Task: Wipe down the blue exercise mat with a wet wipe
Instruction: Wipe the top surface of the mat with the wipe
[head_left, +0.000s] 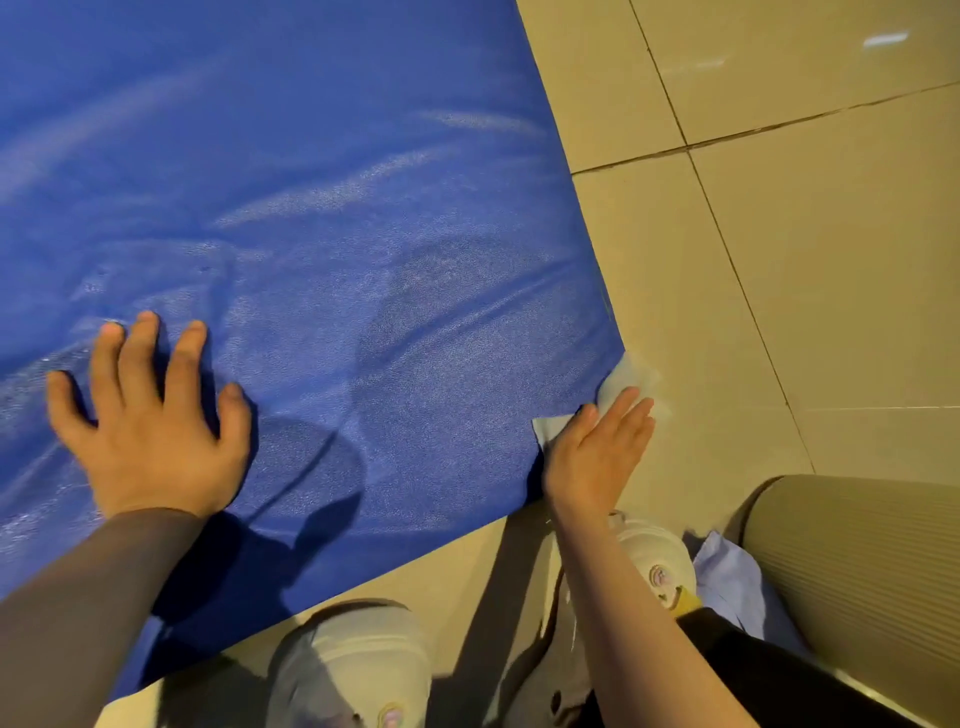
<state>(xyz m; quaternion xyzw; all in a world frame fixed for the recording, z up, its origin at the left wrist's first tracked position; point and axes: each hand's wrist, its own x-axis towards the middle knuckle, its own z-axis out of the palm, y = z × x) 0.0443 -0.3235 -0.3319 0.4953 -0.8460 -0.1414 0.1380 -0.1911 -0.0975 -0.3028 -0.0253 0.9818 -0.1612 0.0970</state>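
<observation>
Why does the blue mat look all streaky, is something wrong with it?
Nothing looks broken. The blue exercise mat has pale shiny streaks that look like wet wiping marks. It lies crooked to the beige floor tiles. The right hand presses the pale wet wipe half over the mat's edge.

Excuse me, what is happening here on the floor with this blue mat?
A person is cleaning a blue exercise mat laid on a tiled floor. The left hand rests flat on the mat with fingers spread. The right hand presses a wet wipe with straight fingers at the mat's right corner, near its edge. Shiny streaks show across the mat. A rolled beige mat lies beside the person's shoes.
</observation>
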